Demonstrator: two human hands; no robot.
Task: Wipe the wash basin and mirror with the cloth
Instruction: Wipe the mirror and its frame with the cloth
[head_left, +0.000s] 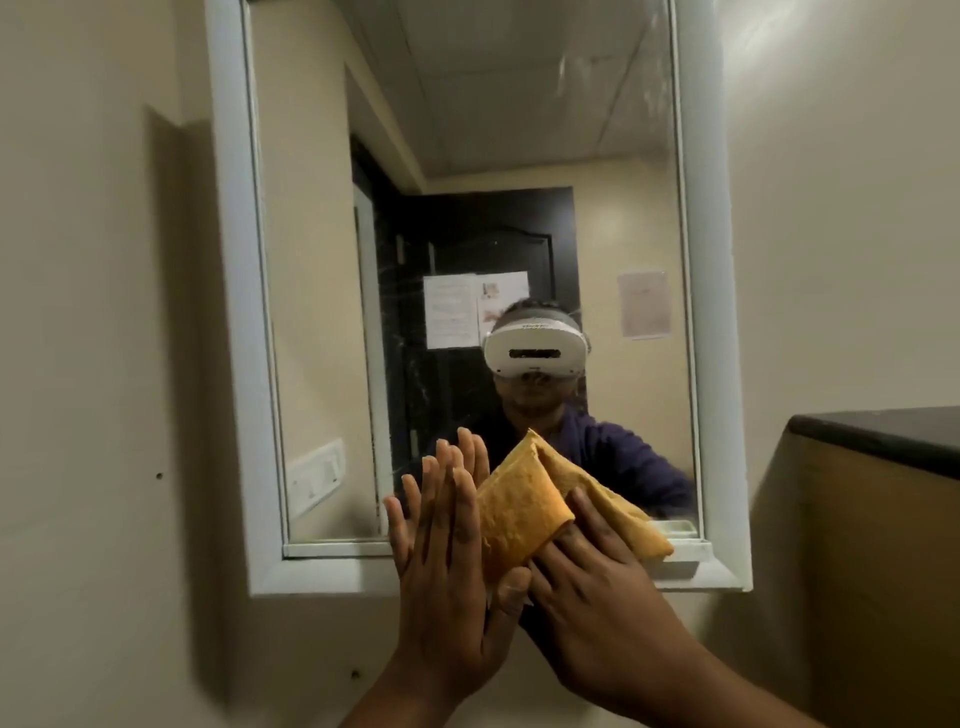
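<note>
A mirror (467, 208) in a white frame (244, 364) hangs on the beige wall. A folded orange cloth (519, 514) lies against the lower part of the glass. My right hand (587, 577) presses it there with extended fingers, and the fingertips are tucked under the cloth's fold. My left hand (441, 540) is flat just left of the cloth, fingers straight and pointing up over the mirror's bottom edge, its thumb touching the cloth's lower corner. Both hands and the cloth are reflected in the glass. The wash basin is out of view.
A dark-topped wooden counter (883, 436) juts in at the right, close to the mirror frame. Bare beige wall (104, 364) runs to the left. The mirror reflects a person with a white headset, a dark door with papers, and a switch plate.
</note>
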